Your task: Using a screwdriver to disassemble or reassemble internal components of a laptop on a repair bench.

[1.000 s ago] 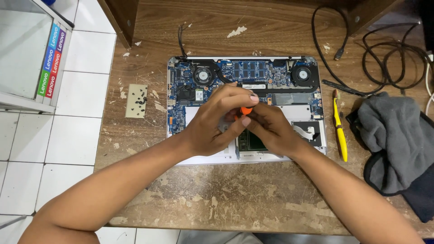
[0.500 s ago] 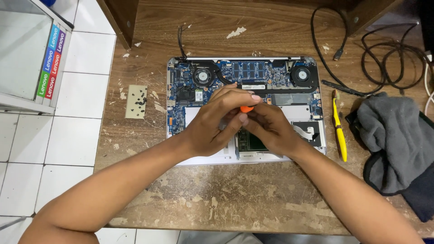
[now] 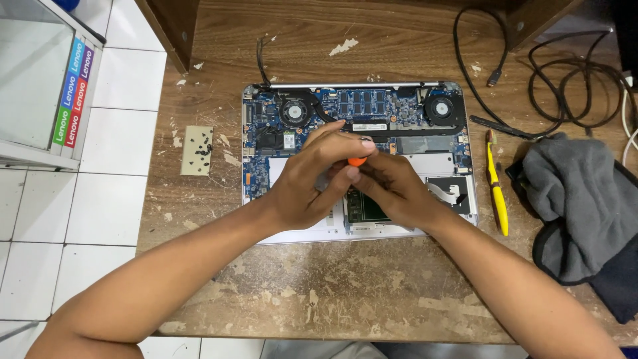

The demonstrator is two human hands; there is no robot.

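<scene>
An opened silver laptop (image 3: pixel 438 88) lies bottom-up on a worn wooden table (image 3: pixel 319 292), its blue circuit board and two fans exposed. Both my hands meet over its middle. My left hand (image 3: pixel 312 179) curls its fingers around the orange top of a small screwdriver (image 3: pixel 357 161). My right hand (image 3: pixel 392 189) pinches the same tool lower down, fingers pressed against the left hand's. The screwdriver's shaft and tip are hidden behind the fingers.
A small beige card holding several dark screws (image 3: pixel 198 150) lies left of the laptop. A yellow-handled tool (image 3: pixel 496 193) and a grey cloth (image 3: pixel 578 199) lie to the right. Black cables (image 3: pixel 571 86) coil at the back right. A glass cabinet (image 3: pixel 40 80) stands at the left.
</scene>
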